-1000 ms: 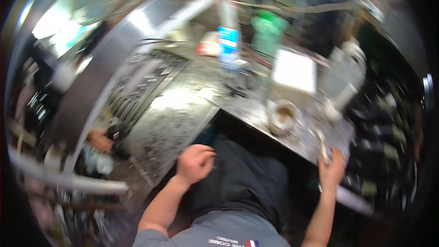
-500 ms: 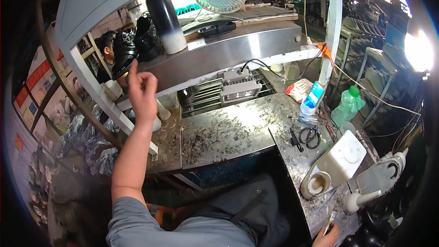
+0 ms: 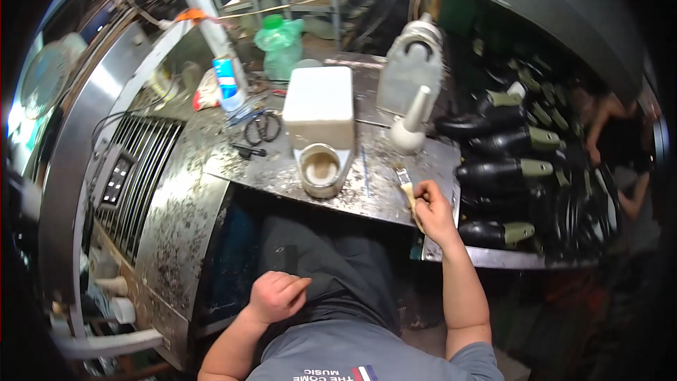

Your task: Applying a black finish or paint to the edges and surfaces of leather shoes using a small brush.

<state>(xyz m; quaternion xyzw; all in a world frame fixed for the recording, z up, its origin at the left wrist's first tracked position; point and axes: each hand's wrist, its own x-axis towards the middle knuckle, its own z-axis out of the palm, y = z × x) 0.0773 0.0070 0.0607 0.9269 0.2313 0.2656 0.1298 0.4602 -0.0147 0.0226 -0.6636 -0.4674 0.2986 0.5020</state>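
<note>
My right hand [image 3: 433, 212] rests at the front edge of the metal worktable [image 3: 384, 197] and grips a small brush [image 3: 407, 190] with a pale handle, its bristle end pointing away from me. A round open pot of glue [image 3: 321, 168] sits just to the left of the brush, in front of a white box [image 3: 319, 106]. My left hand [image 3: 276, 295] is loosely closed over my lap, holding nothing I can make out. Dark shoes on green lasts [image 3: 504, 169] lie in rows to the right of my right hand.
A grey canister with a white funnel-like nozzle [image 3: 412, 85] stands behind the brush. Scissors [image 3: 262, 127], a blue and white bottle [image 3: 228, 83] and a green bag [image 3: 281, 35] lie further back. A slatted conveyor machine [image 3: 134, 169] runs on my left. Another person [image 3: 620, 141] works at far right.
My left hand has dropped from the raised shelf area down to my lap. The view has swung right, toward the worktable, where my right hand holds the brush.
</note>
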